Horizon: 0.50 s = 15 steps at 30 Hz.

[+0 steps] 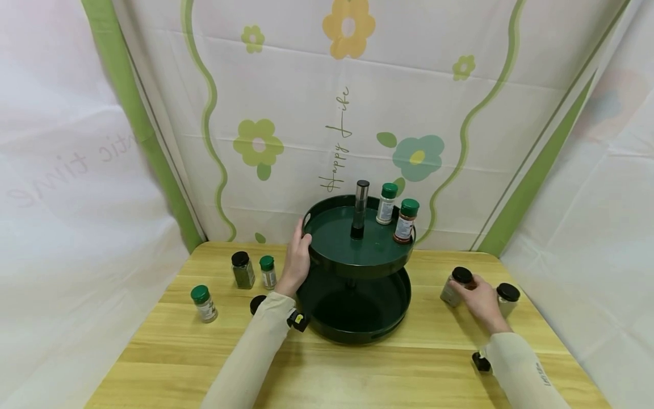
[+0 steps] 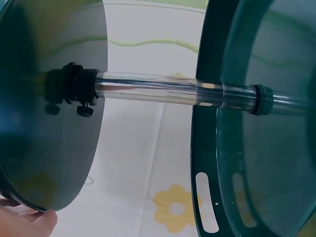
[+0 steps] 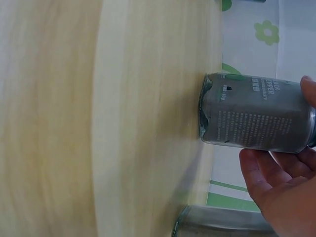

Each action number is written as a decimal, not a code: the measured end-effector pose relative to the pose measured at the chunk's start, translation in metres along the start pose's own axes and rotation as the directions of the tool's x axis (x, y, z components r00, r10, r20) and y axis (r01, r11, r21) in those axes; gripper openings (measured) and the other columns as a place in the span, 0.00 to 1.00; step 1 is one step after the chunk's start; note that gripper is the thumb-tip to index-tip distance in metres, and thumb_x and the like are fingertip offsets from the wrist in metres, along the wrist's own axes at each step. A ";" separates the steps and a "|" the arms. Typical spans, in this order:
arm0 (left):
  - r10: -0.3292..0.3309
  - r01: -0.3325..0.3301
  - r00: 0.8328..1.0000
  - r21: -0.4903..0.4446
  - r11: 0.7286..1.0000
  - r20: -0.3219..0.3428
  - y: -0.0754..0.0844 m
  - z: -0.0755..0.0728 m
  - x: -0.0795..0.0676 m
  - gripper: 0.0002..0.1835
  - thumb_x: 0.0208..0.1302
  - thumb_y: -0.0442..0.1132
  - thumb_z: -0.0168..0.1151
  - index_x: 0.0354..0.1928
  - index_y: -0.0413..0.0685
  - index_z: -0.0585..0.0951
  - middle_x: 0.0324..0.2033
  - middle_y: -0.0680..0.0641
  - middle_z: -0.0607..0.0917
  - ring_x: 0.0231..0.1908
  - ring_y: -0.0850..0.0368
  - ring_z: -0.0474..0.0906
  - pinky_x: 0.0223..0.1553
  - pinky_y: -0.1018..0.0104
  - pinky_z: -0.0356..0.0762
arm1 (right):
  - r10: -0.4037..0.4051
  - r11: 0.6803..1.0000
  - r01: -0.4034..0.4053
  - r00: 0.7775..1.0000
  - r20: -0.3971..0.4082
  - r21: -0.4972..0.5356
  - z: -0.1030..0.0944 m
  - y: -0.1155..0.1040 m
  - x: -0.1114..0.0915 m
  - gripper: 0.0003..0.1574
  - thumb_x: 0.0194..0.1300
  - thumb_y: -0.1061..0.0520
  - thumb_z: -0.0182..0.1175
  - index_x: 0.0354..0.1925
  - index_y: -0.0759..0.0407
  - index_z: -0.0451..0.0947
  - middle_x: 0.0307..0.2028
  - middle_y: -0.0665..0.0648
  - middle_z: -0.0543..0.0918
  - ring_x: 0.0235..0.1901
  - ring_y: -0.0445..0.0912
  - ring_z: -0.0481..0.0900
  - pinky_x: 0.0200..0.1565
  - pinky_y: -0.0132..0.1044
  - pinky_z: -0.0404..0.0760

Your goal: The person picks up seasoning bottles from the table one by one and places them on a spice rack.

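Observation:
My left hand (image 1: 297,258) holds the rim of the upper tier of a dark green two-tier round tray (image 1: 337,267), at its left side. In the left wrist view, the left fingertips (image 2: 45,223) are at the edge of that tier, and a clear post (image 2: 148,89) joins the tiers. My right hand (image 1: 480,300) grips a black-lidded pepper jar (image 3: 252,113) near its lid, right of the tray. The jar is upright, its base close to the tabletop. Another black-lidded jar (image 1: 507,300) stands just right of this hand.
On the upper tier stand two green-capped spice bottles (image 1: 386,204) (image 1: 405,222). Left of the tray are a black-lidded jar (image 1: 243,271), green-capped bottles (image 1: 268,274) (image 1: 205,305) and a black lid (image 1: 257,303) partly behind the left sleeve. A patterned curtain (image 1: 306,85) hangs behind the wooden table (image 1: 347,375).

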<state>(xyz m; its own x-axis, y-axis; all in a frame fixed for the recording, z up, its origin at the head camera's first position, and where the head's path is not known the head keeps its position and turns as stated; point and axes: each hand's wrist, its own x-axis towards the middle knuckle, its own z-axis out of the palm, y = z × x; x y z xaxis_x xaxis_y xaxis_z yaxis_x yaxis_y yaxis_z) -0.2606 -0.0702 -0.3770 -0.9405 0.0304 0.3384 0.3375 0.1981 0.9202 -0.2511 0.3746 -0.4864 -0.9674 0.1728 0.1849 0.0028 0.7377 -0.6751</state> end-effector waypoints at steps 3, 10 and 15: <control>0.022 -0.022 1.000 0.001 1.000 0.003 0.006 0.000 -0.007 0.29 0.76 0.44 0.33 0.75 0.54 0.43 0.73 0.52 0.46 0.71 0.53 0.41 0.68 0.49 0.42 | 0.006 1.000 -0.006 1.000 -0.002 -0.002 0.000 0.001 0.000 0.42 0.61 0.32 0.57 0.52 0.69 0.72 0.44 0.69 0.78 0.44 0.61 0.75 0.41 0.53 0.74; 0.051 -0.049 0.998 0.041 0.998 -0.028 -0.006 0.004 -0.008 0.31 0.75 0.48 0.35 0.75 0.53 0.43 0.73 0.52 0.46 0.71 0.55 0.43 0.68 0.52 0.45 | 0.017 1.000 -0.017 1.000 -0.016 -0.002 0.000 0.000 0.001 0.38 0.60 0.34 0.59 0.48 0.67 0.73 0.41 0.67 0.79 0.42 0.59 0.75 0.40 0.50 0.73; 0.060 -0.057 0.997 0.067 0.996 -0.038 -0.006 0.005 -0.011 0.32 0.75 0.50 0.36 0.75 0.51 0.43 0.73 0.50 0.46 0.71 0.54 0.43 0.68 0.52 0.45 | 0.015 1.000 -0.015 1.000 -0.020 -0.004 0.001 0.000 0.001 0.37 0.60 0.34 0.60 0.47 0.66 0.74 0.40 0.66 0.79 0.40 0.58 0.75 0.38 0.47 0.73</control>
<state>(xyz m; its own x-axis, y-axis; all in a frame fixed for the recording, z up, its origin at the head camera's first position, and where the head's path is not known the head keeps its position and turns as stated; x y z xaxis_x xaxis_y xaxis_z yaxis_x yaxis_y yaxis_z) -0.2528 -0.0671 -0.3873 -0.9164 0.0047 0.4002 0.3874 0.2615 0.8841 -0.2521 0.3743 -0.4875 -0.9622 0.1966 0.1887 0.0184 0.7377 -0.6749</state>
